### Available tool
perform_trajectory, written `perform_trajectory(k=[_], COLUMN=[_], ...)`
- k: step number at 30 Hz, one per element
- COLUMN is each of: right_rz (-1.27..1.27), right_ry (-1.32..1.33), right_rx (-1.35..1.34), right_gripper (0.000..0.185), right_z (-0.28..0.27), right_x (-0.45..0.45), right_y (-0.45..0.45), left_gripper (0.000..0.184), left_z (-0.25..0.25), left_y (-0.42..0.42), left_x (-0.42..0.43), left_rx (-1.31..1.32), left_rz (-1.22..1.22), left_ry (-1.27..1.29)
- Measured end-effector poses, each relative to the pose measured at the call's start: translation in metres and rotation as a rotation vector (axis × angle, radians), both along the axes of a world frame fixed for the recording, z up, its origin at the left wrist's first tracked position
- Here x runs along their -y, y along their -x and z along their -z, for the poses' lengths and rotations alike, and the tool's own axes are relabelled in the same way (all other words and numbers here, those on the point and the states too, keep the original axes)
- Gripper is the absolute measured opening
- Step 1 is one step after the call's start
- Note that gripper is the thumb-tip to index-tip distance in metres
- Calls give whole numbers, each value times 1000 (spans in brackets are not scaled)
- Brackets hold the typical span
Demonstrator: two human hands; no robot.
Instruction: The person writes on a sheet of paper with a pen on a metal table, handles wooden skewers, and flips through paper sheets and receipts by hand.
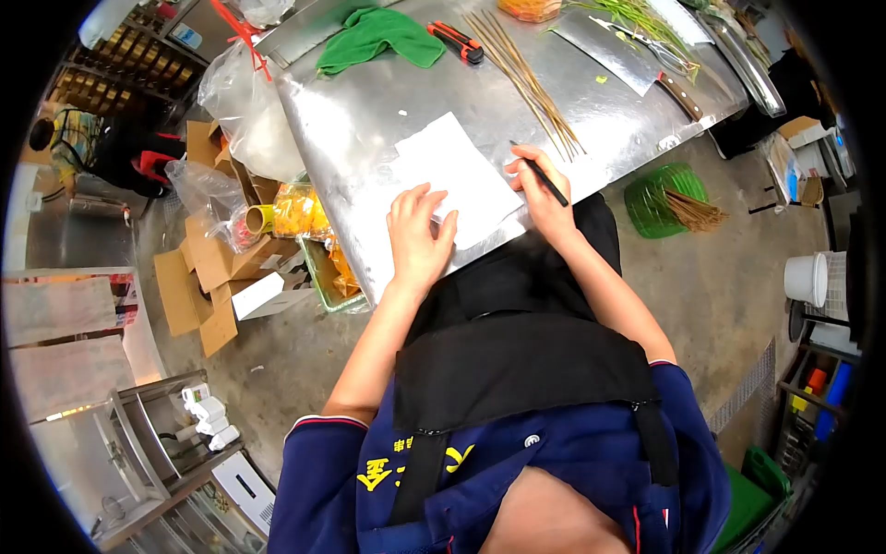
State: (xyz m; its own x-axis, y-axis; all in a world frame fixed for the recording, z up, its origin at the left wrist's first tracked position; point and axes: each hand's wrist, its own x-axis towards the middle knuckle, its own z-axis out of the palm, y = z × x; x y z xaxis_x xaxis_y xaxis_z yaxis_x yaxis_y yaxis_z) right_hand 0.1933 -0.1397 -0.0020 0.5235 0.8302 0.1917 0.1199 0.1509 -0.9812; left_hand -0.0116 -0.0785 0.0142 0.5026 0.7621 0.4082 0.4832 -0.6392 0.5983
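White paper (466, 189) lies on the steel table (351, 115) in front of me. My left hand (421, 235) rests at the paper's left edge, palm down with its fingers apart, holding nothing. In my right hand (546, 198) is a black pen (546, 182), gripped between thumb and fingers near the paper's right edge. The pen's end points up over the table, and I cannot tell whether it touches the paper. Just beyond lie several thin wooden skewers (526, 83) in a loose bundle.
Farther back are a green cloth (383, 39), an orange-and-black utility knife (456, 42), a cleaver (609, 51) and green vegetables (637, 18). On the floor stand a green basket (653, 203) with sticks, at right, and open cardboard boxes (208, 268) at left. A person (101, 148) is at far left.
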Motion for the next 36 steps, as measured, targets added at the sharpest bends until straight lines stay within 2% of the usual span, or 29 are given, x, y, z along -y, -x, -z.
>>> perform_trajectory(k=[3,7,10,14,21,25,36], right_rz=[-5,65,116,55,4,32,44], right_ry=[-19,-86,-44,-104,41,-3,59], right_rx=[-57,-87,-114,-249,7,-16,149], right_gripper=[29,22,17,14,10,8,5], right_z=[2,8,7,-4,11,7,7], right_x=[-1,-4,-5,-29,-106,-116,-114], right_y=[3,-2,-7,-3,3,6,8], left_gripper=[29,25,23,27,35,35,34], left_z=[14,-1,-9,-1,8,7,8], left_y=[-1,-5,-23,-41,-46,-45,-50], left_x=[13,4,-30,-75,-87,-90,-90], left_rx=[-10,22,6,-87,-187,-194,-186], left_rz=[-9,-41,-32,67,95,86,80], left_ry=[-22,-83,-107,-121,-13,19,34])
